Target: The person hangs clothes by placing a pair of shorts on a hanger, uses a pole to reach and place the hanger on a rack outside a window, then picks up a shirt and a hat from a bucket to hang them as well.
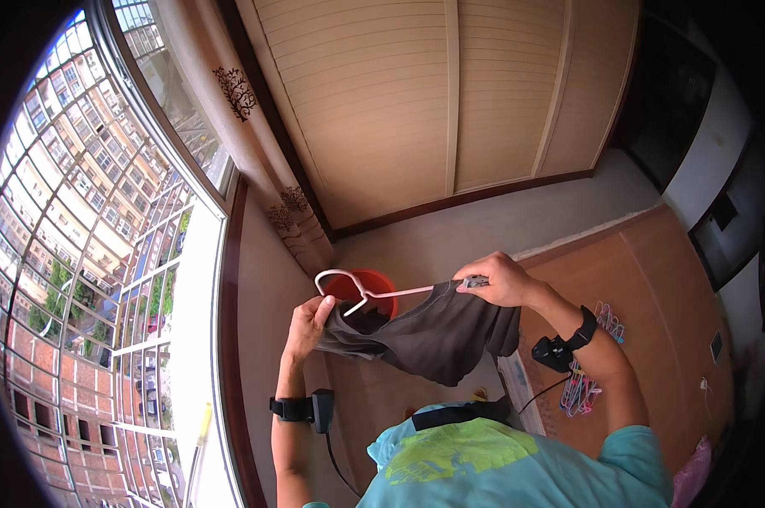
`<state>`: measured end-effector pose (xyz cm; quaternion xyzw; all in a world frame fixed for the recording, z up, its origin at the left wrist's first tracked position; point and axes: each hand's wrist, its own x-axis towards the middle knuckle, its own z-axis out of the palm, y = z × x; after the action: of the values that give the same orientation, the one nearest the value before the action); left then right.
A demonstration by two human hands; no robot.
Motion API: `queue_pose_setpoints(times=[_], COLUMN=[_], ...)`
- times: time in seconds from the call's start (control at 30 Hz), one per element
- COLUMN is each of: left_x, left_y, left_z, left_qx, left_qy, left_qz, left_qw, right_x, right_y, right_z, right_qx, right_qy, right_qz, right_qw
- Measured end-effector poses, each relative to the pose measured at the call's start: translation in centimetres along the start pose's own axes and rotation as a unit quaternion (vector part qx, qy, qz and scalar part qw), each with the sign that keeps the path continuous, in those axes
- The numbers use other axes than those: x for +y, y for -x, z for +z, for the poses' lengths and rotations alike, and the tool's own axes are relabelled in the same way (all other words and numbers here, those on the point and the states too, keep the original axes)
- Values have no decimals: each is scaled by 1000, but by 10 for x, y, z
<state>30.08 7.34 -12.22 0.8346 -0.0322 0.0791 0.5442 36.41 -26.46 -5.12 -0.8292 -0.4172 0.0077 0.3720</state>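
A dark grey garment [440,336] hangs between my two hands. Through its neck opening runs a pale pink clothes hanger [398,293], its hook pointing up and to the left. My right hand [500,279] pinches the garment at the right shoulder, where the hanger's arm goes under the cloth. With thumb and fingers, my left hand [309,327] grips the garment's other shoulder. The hanger's left arm ends in the open neck, apart from that hand. Behind the hanger, a red bucket [382,289] stands on the floor, partly hidden by the garment.
Several colourful hangers [579,390] lie on the brown bed surface [662,286] to my right. At left is a window with a metal grille [96,209] and a pale sill. A curtain [281,171] hangs beside a wardrobe [382,114]. Pink plastic [692,470] lies at lower right.
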Motion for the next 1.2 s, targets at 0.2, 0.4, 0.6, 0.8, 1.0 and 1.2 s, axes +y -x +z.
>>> queue_pose_setpoints(times=[0.2,0.4,0.6,0.8,1.0,1.2], left_x=[-6,-42,30,51,57,74], left_y=[15,9,3,7,40,64], left_z=[-26,-44,-22,12,20,24], left_qx=[-53,24,20,112,218,261], left_qy=[-98,96,-193,-147,-139,-226], left_qz=[31,-11,132,115,68,42], left_qw=[993,995,972,976,964,938], right_x=[6,29,25,30,61,61], right_y=[4,10,9,0,-7,-22], right_z=[-19,-15,-8,-6,-39,-46], right_qx=[21,48,31,-29,-113,-54], right_qy=[-107,-156,-197,-187,44,199], right_qz=[107,114,128,102,59,59], right_qw=[988,980,972,977,991,977])
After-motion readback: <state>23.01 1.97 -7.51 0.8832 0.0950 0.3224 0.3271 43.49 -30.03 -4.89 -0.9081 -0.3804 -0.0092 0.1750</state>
